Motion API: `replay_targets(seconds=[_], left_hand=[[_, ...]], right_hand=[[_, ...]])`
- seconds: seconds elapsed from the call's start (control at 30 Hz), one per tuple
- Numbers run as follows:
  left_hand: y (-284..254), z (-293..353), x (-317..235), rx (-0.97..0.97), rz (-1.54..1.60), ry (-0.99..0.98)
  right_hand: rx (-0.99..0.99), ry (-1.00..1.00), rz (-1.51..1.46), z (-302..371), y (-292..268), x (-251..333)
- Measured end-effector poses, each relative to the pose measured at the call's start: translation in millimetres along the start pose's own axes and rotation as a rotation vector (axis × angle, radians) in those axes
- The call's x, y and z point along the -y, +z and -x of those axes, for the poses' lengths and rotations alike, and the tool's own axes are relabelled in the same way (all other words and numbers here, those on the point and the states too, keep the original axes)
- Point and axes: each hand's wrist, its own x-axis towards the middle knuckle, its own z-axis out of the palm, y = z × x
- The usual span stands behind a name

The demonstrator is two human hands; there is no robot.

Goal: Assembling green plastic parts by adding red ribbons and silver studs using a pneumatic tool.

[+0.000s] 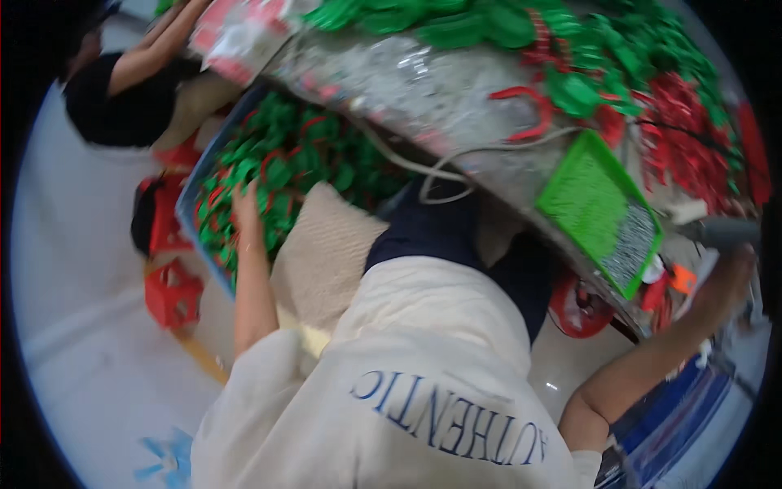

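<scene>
My left hand (247, 210) is over the near left part of a blue bin (186, 204), among a heap of green and red plastic pieces (285, 151). Its fingers are blurred against the heap, so whether they pinch a piece is unclear. Out at the far right, my right hand (735, 273) is closed at a grey cylindrical tool (727, 234) with a whitish front end. Part of that grip is hidden at the dark rim. Left of the tool lies a green tray (574, 183) with small grey metal pieces, probably screws (631, 244), in its lower right part.
Green plastic parts (481, 28) and red pieces (684, 138) cover the plastic-wrapped table (407, 81). A pale cable (497, 149) loops over its edge. A beige cushion (326, 244) is beside my lap. Red stools (173, 293) stand left; another person (122, 94) works at upper left.
</scene>
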Motion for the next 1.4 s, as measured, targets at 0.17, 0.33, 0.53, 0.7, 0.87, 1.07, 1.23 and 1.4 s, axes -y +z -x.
replay_targets(seconds=[0.17,0.33,0.53,0.7,0.87,1.07,1.23,1.4], left_hand=[[64.8,77.2,-115.1,0.035,0.259,0.269],[132.4,150.5,-226.1,0.333,0.349,0.795],[194.3,197.5,-295.5,0.709,0.625,0.602],[204.6,279.2,-290.2,0.95,0.734,0.341],[177.7,304.2,-242.2,1.162,0.646,0.211],[155.7,290.2,-217.5,1.127,0.699,0.089],[166.9,274.3,-225.5,1.156,0.78,0.044],[187.3,261.4,-245.8,1.295,1.012,-0.209]], right_hand=[[-0.074,-0.096,0.045,22.9,40.2,34.4],[-0.404,-0.344,0.24,41.1,52.8,46.8],[0.121,-0.039,0.316,59.0,104.1,36.9],[0.28,0.0,0.491,38.8,162.6,-11.3],[0.284,-0.058,0.784,26.3,194.2,-39.6],[0.267,-0.096,0.688,26.1,193.0,-59.0],[0.217,-0.201,0.514,42.2,184.1,-38.2],[0.296,-0.298,0.347,72.3,191.8,-4.2]])
